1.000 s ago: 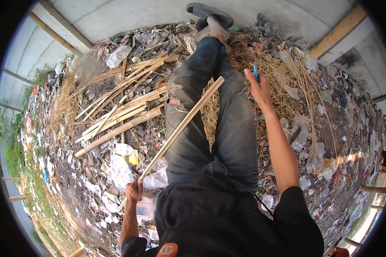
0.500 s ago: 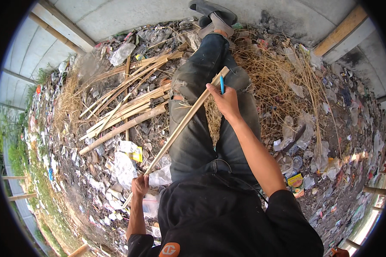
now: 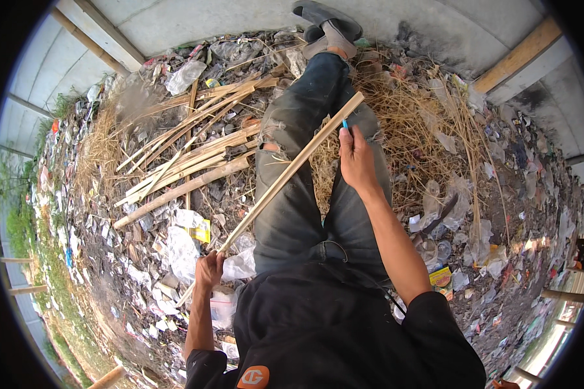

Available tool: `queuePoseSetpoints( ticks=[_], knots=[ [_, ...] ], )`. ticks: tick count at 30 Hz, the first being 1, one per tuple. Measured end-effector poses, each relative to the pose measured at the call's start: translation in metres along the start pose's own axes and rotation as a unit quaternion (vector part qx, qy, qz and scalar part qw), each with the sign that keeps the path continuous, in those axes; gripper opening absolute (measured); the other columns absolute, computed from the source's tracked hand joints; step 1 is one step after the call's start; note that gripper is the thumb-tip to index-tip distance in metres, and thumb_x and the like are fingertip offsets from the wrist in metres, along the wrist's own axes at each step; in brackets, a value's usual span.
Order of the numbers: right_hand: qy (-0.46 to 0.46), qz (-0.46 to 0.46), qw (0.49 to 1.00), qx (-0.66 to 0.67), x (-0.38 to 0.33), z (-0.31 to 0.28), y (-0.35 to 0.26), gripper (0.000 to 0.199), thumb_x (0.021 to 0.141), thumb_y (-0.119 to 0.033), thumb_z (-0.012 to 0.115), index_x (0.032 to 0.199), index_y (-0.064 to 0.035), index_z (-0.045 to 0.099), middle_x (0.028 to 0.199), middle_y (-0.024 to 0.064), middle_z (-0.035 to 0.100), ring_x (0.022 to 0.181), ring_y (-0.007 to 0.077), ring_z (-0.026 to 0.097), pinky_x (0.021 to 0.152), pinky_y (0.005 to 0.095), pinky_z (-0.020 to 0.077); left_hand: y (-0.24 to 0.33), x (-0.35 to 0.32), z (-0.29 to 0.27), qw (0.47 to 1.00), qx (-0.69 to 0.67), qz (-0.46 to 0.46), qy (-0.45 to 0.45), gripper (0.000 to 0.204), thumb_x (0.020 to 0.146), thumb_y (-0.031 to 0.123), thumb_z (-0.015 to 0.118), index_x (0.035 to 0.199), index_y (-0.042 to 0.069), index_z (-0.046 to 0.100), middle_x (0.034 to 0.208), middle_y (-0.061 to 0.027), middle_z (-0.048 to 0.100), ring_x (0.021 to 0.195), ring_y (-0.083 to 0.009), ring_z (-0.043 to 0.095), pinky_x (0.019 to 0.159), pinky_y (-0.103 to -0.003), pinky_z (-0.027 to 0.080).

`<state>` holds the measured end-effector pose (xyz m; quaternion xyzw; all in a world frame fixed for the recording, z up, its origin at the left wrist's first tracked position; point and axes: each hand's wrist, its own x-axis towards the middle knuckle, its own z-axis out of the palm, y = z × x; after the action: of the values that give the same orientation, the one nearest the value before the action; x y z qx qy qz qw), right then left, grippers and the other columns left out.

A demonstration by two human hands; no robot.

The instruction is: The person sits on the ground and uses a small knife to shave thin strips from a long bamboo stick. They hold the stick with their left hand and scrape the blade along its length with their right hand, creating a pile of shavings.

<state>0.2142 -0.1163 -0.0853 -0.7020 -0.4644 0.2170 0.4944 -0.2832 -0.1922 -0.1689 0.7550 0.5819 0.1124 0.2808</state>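
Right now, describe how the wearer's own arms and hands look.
The left hand and right hand are ungloved, with no wristwear visible. Both forearms are bare below short black sleeves, which belong to a black shirt bearing an orange, rounded patch with a pale mark.

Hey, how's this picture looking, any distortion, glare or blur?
Head view: fisheye bends the grey wall, corners go black; a hazy smudge sits upper left; a bright patch shows at right; the wooden strip in the left hand looks fairly sharp.

Soft, even daylight; strong fisheye bending, black corners, hazy upper-left smudge.
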Motion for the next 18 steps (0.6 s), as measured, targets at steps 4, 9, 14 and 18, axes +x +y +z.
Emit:
queuePoseSetpoints(
  ticks=[4,9,14,18],
  knots=[
    [0.026,-0.083,0.981,-0.171,0.036,-0.029,0.021,0.047,0.113,-0.044,0.046,0.098,-0.0024,0.062,0.074,0.0140,0.065,0.064,0.0351,0.063,0.062,0.0469,0.0469,-0.009,0.000,0.002,1.000,0.013,0.021,0.016,0.042,0.106,0.027,0.062,0.074,0.001,0.058,0.056,-0.0216,0.050,0.045,-0.0386,0.048,0.047,-0.044,0.038],
    [-0.003,0.002,0.968,-0.251,0.068,-0.046,0.003,0.056,0.112,-0.049,0.046,0.094,0.0007,0.067,0.071,0.0216,0.065,0.068,0.0424,0.065,0.064,0.0505,0.0495,0.000,-0.001,0.000,1.000,-0.015,0.006,0.008,0.040,0.106,0.026,0.063,0.076,0.000,0.059,0.057,-0.0206,0.052,0.045,-0.0320,0.047,0.048,-0.042,0.039],
    [0.003,0.029,0.959,-0.282,0.081,-0.046,0.005,0.062,0.111,-0.049,0.045,0.086,0.0023,0.068,0.079,0.0280,0.069,0.078,0.0473,0.069,0.070,0.0564,0.0529,0.010,-0.003,-0.005,1.000,-0.011,0.001,0.013,0.039,0.106,0.025,0.064,0.076,0.000,0.058,0.057,-0.0204,0.051,0.045,-0.0310,0.047,0.048,-0.042,0.039],
    [0.018,0.048,0.958,-0.283,0.085,-0.040,0.007,0.063,0.111,-0.049,0.044,0.086,0.0021,0.070,0.081,0.0274,0.070,0.078,0.0470,0.069,0.072,0.0564,0.0538,-0.008,-0.002,-0.002,0.999,0.024,0.033,0.017,0.040,0.105,0.024,0.064,0.073,0.000,0.056,0.057,-0.0210,0.053,0.045,-0.0350,0.049,0.047,-0.043,0.039]
  ],
)
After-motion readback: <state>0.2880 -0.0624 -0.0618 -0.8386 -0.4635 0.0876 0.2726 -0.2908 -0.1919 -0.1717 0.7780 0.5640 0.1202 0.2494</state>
